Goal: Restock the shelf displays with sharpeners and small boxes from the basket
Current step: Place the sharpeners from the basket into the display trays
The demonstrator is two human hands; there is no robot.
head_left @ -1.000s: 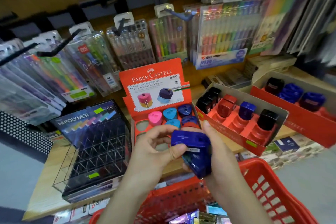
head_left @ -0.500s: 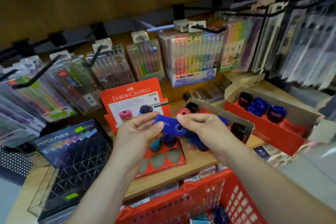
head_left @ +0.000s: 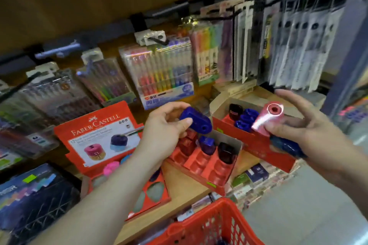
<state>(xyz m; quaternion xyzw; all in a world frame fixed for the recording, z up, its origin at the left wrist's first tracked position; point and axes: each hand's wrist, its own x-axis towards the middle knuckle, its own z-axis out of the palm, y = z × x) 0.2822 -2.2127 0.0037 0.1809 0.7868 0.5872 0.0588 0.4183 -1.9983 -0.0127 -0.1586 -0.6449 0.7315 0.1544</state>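
Left hand (head_left: 165, 127) grips blue sharpener (head_left: 196, 121); right hand (head_left: 312, 135) pinches pink sharpener (head_left: 265, 120), perhaps another beneath. Placing step: next, seat each in red tray (head_left: 197, 163) slots.

Motion blur smears the hanging pen packs (head_left: 159, 71), so I cannot read their labels. The right hand (head_left: 310, 131) covers most of a dark blue sharpener (head_left: 286, 146) under its palm and hides the base of the pink sharpener (head_left: 264, 119). The left hand (head_left: 165, 127) wraps the back of the blue sharpener (head_left: 196, 120). The left forearm (head_left: 119, 185) hides part of the Faber-Castell tray (head_left: 157, 193). I see the basket (head_left: 201, 223) cut by the bottom edge, its contents unclear.
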